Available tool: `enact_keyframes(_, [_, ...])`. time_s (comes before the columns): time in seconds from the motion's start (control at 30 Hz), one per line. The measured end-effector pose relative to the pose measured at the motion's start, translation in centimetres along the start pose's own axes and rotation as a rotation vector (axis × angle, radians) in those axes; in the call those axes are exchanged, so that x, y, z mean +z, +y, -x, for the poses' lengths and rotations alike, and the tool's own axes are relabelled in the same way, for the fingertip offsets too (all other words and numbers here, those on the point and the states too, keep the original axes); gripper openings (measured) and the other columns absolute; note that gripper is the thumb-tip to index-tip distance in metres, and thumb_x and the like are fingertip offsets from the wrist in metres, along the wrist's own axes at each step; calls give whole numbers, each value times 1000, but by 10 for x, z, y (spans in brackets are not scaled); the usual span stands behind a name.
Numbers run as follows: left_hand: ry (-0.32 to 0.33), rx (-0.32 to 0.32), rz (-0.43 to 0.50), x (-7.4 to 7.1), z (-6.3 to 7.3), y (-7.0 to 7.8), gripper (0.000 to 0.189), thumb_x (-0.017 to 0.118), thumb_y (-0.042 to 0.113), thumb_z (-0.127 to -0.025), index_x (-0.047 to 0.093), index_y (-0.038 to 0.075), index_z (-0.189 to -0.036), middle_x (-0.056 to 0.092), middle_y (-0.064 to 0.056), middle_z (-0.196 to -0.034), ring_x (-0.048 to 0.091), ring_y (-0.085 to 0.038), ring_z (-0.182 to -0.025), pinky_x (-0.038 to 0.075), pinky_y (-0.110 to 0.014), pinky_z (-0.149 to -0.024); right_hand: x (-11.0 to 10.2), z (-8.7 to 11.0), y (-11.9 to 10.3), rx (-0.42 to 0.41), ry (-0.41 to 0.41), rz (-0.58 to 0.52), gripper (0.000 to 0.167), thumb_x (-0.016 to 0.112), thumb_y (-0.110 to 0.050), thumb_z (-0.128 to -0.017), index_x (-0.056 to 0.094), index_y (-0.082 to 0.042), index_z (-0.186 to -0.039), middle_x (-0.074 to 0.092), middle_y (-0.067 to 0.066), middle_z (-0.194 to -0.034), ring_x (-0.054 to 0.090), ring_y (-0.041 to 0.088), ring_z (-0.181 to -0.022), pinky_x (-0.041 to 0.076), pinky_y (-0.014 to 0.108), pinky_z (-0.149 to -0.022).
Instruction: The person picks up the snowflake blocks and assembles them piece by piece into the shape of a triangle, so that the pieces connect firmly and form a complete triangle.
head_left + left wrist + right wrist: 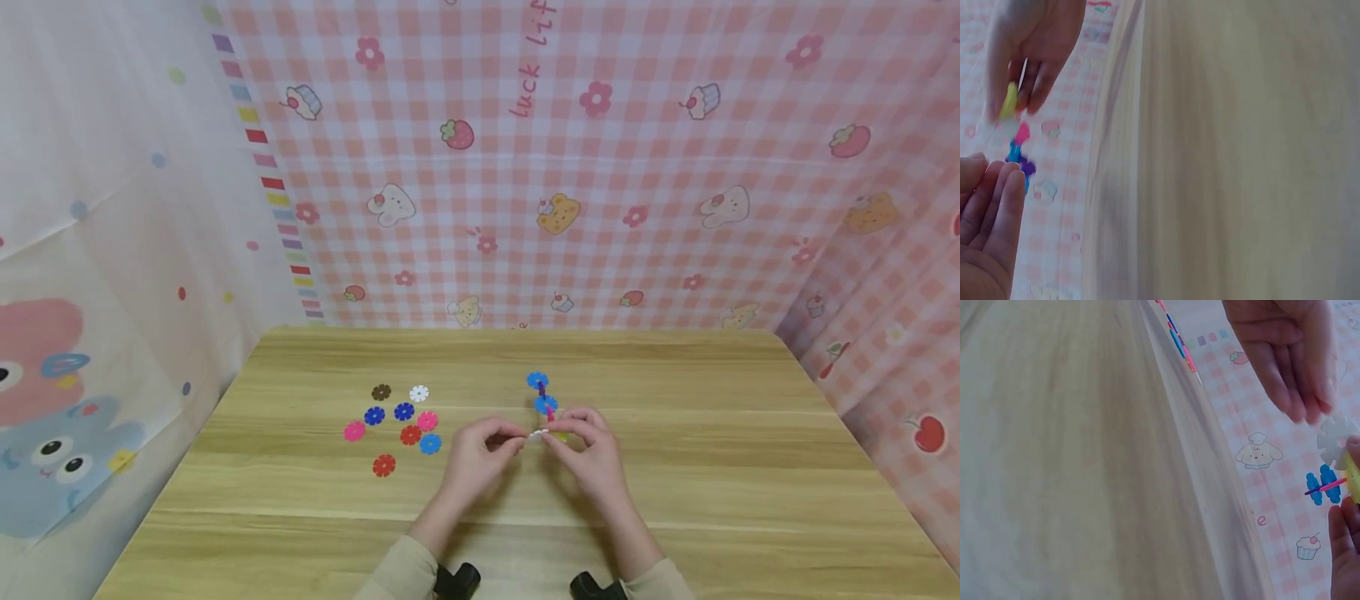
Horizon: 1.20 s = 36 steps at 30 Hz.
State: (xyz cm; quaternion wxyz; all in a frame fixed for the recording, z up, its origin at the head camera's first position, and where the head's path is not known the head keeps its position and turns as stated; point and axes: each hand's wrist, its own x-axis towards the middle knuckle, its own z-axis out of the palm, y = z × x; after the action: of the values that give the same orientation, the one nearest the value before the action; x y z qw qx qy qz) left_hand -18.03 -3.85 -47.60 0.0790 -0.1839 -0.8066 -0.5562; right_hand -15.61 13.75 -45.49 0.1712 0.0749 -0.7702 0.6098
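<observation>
My right hand [592, 454] holds a chain of interlocking notched plastic discs, pinching it around the yellow disc [1352, 472] and a white disc [1337, 442]. Farther along the chain come a pink disc [1022, 132], a light blue disc [546, 404], a purple disc [1027, 166] and another light blue disc [537, 380]. My left hand [480, 454] has its fingertips close to the white disc's edge. Those fingers look fairly straight, and both wrist views show a small gap between them and the disc. Part of the yellow disc is hidden behind my right fingers.
Left of my hands, several loose discs lie flat on the wooden table [720, 467], among them a brown disc [381, 392], a white loose disc [418, 392] and a red disc [384, 465]. A checked cloth [645, 167] hangs behind the table.
</observation>
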Motion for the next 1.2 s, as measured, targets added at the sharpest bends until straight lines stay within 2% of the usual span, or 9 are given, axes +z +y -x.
enact_keyframes(0.33, [10, -58, -134, -50, -1, -20, 7, 74, 0, -85, 75, 3, -92, 73, -5, -88, 67, -18, -80, 56, -28, -73, -2, 0, -1, 78, 9, -9, 9, 77, 8, -79, 73, 7, -87, 59, 16, -99, 51, 14, -100, 43, 11, -90])
enact_keyframes(0.57, [28, -164, -160, -89, 3, -34, 10, 74, -2, -85, 74, 1, -95, 73, -6, -93, 68, -20, -85, 56, -33, -79, -3, 0, -4, 107, 3, -17, 8, 76, 7, -81, 73, 7, -88, 59, 16, -101, 51, 15, -101, 43, 11, -90])
enact_keyframes(0.73, [8, -203, -152, -116, 11, -44, 13, 74, -2, -85, 74, 0, -98, 73, -8, -96, 68, -22, -88, 56, -29, -79, -3, -1, -3, 113, 3, -20, 8, 76, 7, -81, 73, 8, -89, 59, 16, -102, 51, 14, -101, 43, 12, -90])
enact_keyframes(0.8, [-1, -208, -177, -126, 15, -49, 14, 75, -1, -85, 74, 0, -98, 73, -8, -96, 68, -22, -88, 55, -29, -78, -3, -1, -3, 110, 4, -23, 9, 76, 7, -81, 72, 8, -89, 59, 17, -102, 51, 14, -101, 44, 12, -91])
enact_keyframes(0.97, [-30, -250, -250, -146, 25, -56, 17, 74, 2, -86, 74, 2, -103, 72, -8, -101, 66, -23, -93, 55, -34, -82, -4, -1, -3, 113, 1, -17, 9, 76, 7, -81, 72, 8, -89, 59, 16, -102, 51, 13, -101, 43, 11, -91])
enact_keyframes(1.07, [-57, -286, -247, -155, 30, -60, 20, 74, 2, -86, 74, 2, -106, 72, -8, -104, 66, -23, -95, 55, -35, -85, -4, -2, -4, 121, -5, -11, 9, 75, 7, -82, 72, 8, -90, 58, 16, -103, 50, 13, -101, 43, 11, -91])
enact_keyframes(1.2, [-88, -283, -260, -165, 36, -64, 25, 76, 0, -83, 74, 2, -107, 71, -8, -105, 65, -25, -99, 53, -41, -90, -4, -2, -3, 127, -13, -14, 9, 76, 8, -81, 72, 9, -90, 59, 17, -103, 50, 13, -101, 43, 11, -91])
